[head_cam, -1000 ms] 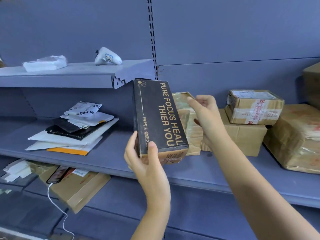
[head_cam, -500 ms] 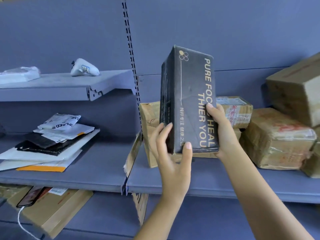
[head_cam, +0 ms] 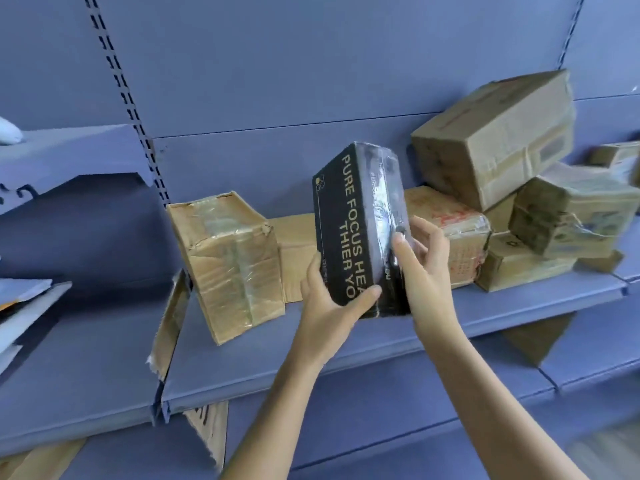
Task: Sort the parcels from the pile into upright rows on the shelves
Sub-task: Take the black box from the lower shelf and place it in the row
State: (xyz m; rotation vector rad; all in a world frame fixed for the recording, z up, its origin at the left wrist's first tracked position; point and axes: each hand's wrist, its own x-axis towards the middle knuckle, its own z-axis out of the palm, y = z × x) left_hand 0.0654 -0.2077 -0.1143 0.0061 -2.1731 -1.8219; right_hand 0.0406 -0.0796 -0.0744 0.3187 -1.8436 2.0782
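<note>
A black box with gold lettering (head_cam: 349, 216) stands nearly upright over the blue middle shelf (head_cam: 311, 348), its bottom end at the shelf surface. My left hand (head_cam: 329, 303) grips its lower left corner from below. My right hand (head_cam: 420, 268) presses on its taped right side. A taped brown parcel (head_cam: 228, 261) stands upright to its left. Behind the black box lies a flat brown box (head_cam: 294, 251), partly hidden. To the right is the pile: a taped parcel with red print (head_cam: 450, 226), a large tilted carton (head_cam: 495, 136) and a wrapped parcel (head_cam: 568, 216).
A torn strip of cardboard (head_cam: 169, 323) hangs in the gap between shelf sections. Flat mailers (head_cam: 20, 306) lie at the left edge. A higher shelf (head_cam: 69, 150) juts out at upper left. More cardboard (head_cam: 207, 431) shows on the shelf below.
The view has swung to the right. The black box has come down from chest height to the shelf, between the upright brown parcel and the pile, with both hands still on it.
</note>
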